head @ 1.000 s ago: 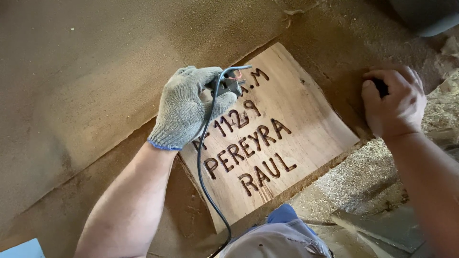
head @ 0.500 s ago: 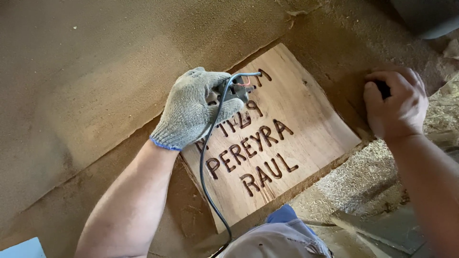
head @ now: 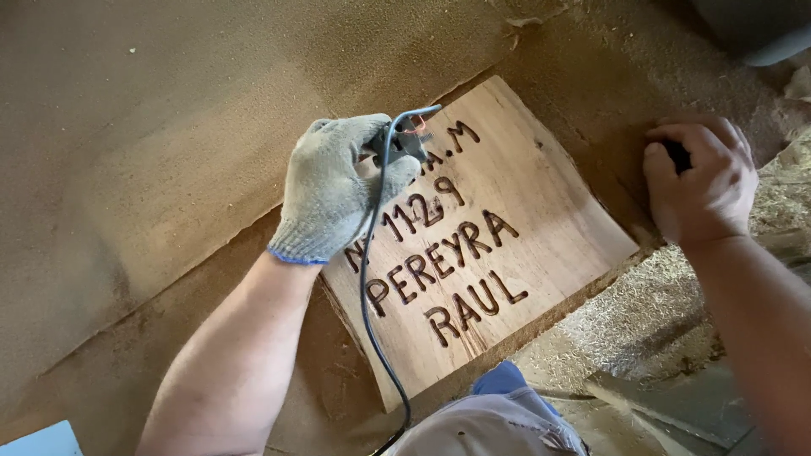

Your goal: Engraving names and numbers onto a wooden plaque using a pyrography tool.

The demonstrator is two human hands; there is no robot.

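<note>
A wooden plaque with dark burnt-in lettering lies tilted on a dusty brown board. My left hand, in a grey knit glove, grips a small corded burning tool over the plaque's upper left lettering. The tool's dark cord runs down across the plaque toward me. My bare right hand rests on the board just right of the plaque, fingers closed around a small dark object that is mostly hidden.
Sawdust covers the brown board all around. Wood shavings pile up at the lower right. My knee in grey fabric shows at the bottom edge. A grey curved object sits at the top right corner.
My left hand has shifted slightly up and left along the plaque with the tool. The right hand has stayed where it was.
</note>
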